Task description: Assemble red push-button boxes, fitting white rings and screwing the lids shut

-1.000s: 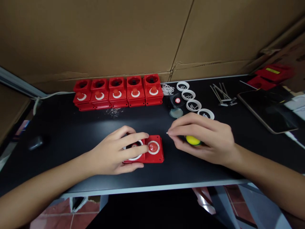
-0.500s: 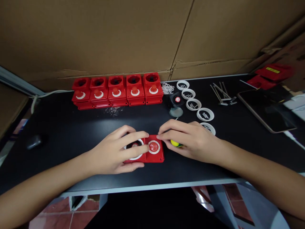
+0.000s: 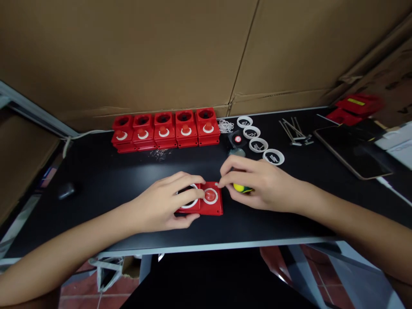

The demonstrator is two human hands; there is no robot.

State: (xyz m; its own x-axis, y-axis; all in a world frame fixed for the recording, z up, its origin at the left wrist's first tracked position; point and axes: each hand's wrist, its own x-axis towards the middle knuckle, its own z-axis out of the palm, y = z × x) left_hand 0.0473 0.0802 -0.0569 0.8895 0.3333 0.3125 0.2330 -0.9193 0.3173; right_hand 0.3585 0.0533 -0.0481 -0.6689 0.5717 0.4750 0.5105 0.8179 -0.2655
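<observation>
A red housing (image 3: 210, 208) lies flat on the black table, with a round red dome in a white ring at its right end and a larger white-ringed opening at its left. My left hand (image 3: 174, 201) grips the housing's left part, fingers across the opening and thumb along the near edge. Just right of the housing, my right hand (image 3: 257, 182) is curled round a yellow and green screwdriver handle (image 3: 240, 188), its fingertips close to the housing's far right corner. A small pale washer-like piece (image 3: 216, 184) shows at that corner. The screwdriver's shaft cannot be made out.
Several similar red units (image 3: 164, 133) stand in a row at the back. White rings (image 3: 273, 157) hold small screws, beside a black part (image 3: 237, 138). Farther right are loose metal rods (image 3: 294, 131) and a phone (image 3: 349, 150). A dark mouse (image 3: 66, 191) sits at the left.
The camera view has shifted. My right fingertips have drawn slightly away from the housing's corner, where the small pale piece now shows. My left hand keeps its hold.
</observation>
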